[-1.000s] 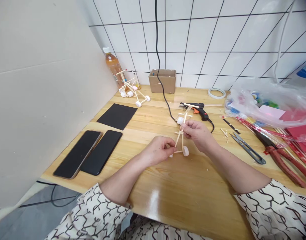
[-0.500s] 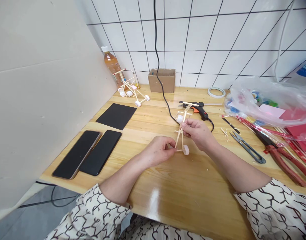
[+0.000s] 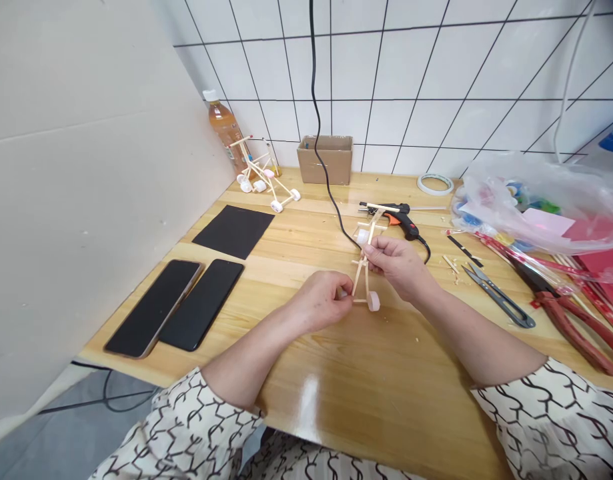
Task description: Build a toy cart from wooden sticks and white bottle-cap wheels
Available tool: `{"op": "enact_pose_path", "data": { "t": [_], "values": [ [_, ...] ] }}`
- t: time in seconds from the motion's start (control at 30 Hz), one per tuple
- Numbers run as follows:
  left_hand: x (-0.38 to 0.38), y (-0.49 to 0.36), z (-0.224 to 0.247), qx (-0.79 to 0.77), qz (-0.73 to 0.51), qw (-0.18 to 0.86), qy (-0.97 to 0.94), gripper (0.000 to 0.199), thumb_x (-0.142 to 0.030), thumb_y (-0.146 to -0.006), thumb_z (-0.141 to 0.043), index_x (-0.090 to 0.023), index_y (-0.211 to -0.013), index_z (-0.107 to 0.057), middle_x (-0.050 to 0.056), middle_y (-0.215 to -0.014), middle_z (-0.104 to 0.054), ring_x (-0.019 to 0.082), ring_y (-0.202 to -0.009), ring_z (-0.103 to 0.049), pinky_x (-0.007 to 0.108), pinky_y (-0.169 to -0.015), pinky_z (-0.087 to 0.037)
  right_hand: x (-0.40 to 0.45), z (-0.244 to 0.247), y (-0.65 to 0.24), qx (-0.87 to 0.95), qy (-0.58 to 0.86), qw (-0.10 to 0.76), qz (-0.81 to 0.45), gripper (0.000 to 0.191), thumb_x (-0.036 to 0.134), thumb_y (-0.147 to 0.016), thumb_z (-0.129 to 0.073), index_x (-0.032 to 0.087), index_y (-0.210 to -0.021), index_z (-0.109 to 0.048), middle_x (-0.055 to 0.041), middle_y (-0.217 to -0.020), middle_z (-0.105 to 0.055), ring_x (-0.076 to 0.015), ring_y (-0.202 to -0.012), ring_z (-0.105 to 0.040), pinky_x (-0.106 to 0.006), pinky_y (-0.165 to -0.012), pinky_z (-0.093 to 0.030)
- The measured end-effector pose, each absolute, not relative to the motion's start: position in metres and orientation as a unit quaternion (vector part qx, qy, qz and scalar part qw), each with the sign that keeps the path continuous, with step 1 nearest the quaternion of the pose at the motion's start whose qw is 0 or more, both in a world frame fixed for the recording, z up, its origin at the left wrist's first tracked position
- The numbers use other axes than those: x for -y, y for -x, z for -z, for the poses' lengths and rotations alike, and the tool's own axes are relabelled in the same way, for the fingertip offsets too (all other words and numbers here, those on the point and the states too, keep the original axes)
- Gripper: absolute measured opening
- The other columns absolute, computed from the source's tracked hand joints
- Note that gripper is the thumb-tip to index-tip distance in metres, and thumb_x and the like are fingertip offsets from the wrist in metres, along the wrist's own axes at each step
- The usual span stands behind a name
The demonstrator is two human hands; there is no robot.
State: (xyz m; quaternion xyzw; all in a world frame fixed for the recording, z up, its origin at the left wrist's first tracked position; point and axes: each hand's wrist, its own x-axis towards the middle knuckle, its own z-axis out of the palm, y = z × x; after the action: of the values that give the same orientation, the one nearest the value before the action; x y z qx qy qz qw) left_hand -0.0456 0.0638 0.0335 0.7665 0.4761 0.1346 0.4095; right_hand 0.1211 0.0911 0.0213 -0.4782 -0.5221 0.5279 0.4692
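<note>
Between my hands is a small tricycle model [image 3: 370, 235] made of pale wooden sticks, with white wheels. My right hand [image 3: 399, 267] pinches its frame near the middle with thumb and fingertips. At the near end my left hand [image 3: 320, 303] is closed round the left end of the axle, and the wheel there is mostly hidden by the fingers. The other near wheel [image 3: 373, 301] shows at the axle's right end. Just behind the model lies a black glue gun [image 3: 403, 219] with an orange trigger.
Two phones [image 3: 202, 305] and a black sheet [image 3: 233, 230] lie at left. Behind them stand a similar stick model [image 3: 266, 175] and a drink bottle [image 3: 221, 120]. A cardboard box [image 3: 326, 160] is by the wall. Tape [image 3: 435, 185], snips [image 3: 501, 298], pliers [image 3: 571, 327] and a plastic bag [image 3: 586, 193] lie right.
Almost nothing differs. Both hands keep their hold on the stick model, and the whole view has shifted very slightly.
</note>
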Motion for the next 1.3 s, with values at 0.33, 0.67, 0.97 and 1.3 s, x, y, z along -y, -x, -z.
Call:
{"op": "enact_pose_path", "data": {
  "t": [0.33, 0.67, 0.97, 1.3],
  "values": [
    [-0.063, 0.042, -0.036, -0.490, -0.132, 0.367, -0.779, 0.014, -0.016, -0.068, -0.050, -0.014, -0.069, -0.063, -0.004, -0.049, -0.048, 0.008, -0.046, -0.041, 0.020, -0.046, -0.027, -0.094, -0.018, -0.121, 0.525, 0.484, 0.447, -0.539, 0.033, 0.047, -0.063, -0.067, 0.017, -0.059, -0.053, 0.0058, -0.050, -0.045, -0.0070, -0.048, -0.036, -0.024, -0.049, -0.026],
    [-0.064, 0.043, -0.036, -0.486, -0.118, 0.352, -0.791, 0.013, -0.016, -0.068, -0.049, -0.016, -0.068, -0.061, -0.002, -0.054, -0.052, 0.009, -0.049, -0.042, 0.021, -0.047, -0.027, -0.092, -0.022, -0.121, 0.501, 0.500, 0.443, -0.550, 0.035, 0.049, -0.060, -0.068, 0.016, -0.060, -0.057, 0.0047, -0.050, -0.047, -0.0073, -0.048, -0.037, -0.025, -0.049, -0.028],
    [-0.065, 0.043, -0.035, -0.480, -0.121, 0.346, -0.797, 0.014, -0.015, -0.067, -0.048, -0.015, -0.068, -0.062, -0.001, -0.058, -0.055, 0.010, -0.050, -0.043, 0.021, -0.047, -0.028, -0.090, -0.028, -0.121, 0.482, 0.513, 0.435, -0.562, 0.036, 0.050, -0.057, -0.069, 0.015, -0.062, -0.059, 0.0034, -0.053, -0.051, -0.0066, -0.049, -0.038, -0.024, -0.050, -0.030],
    [-0.064, 0.044, -0.038, -0.480, -0.128, 0.346, -0.795, 0.013, -0.018, -0.069, -0.049, -0.017, -0.069, -0.063, -0.002, -0.055, -0.052, 0.010, -0.050, -0.043, 0.020, -0.048, -0.028, -0.091, -0.028, -0.119, 0.490, 0.511, 0.429, -0.561, 0.035, 0.049, -0.061, -0.067, 0.016, -0.059, -0.058, 0.0040, -0.048, -0.049, -0.0069, -0.047, -0.038, -0.024, -0.048, -0.029]
  ]
}}
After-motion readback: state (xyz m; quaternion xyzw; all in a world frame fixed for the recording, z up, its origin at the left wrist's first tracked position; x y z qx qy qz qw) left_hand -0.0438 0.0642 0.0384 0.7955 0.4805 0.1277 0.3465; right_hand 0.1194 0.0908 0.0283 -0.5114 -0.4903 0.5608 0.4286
